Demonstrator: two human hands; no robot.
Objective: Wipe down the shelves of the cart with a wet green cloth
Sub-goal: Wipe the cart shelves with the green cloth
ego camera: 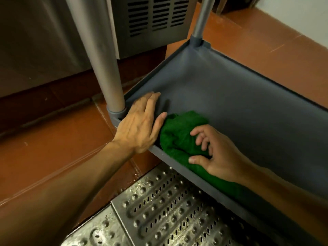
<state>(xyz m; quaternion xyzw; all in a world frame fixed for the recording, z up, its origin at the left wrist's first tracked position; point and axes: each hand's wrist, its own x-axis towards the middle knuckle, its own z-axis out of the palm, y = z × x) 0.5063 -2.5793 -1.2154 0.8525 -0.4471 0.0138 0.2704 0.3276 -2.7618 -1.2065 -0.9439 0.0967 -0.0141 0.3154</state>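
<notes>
My left grip (140, 121) lies flat on the near left corner of the cart's bottom shelf (239, 103). Its fingers are straight and together along the inside of the shelf wall, holding nothing, and the thumb is stretched out against the edge of the green cloth (179, 137). My right grip (218, 153) comes in from the lower right of the frame. It is curled over the cloth, with the thumb on the near side and the fingertips on top, pinching a bunch of it. The cloth is crumpled in the near left corner of the grey shelf, pressed against the front wall, and part of it trails off to the right under my wrist.

A grey upright post (106, 68) rises from the shelf corner just beside my left grip, and a second post (204, 16) stands at the far corner. A vented appliance (156, 15) sits at the top centre. The floor (53, 139) is red-brown tile, with a perforated metal grate (168, 210) at the bottom.
</notes>
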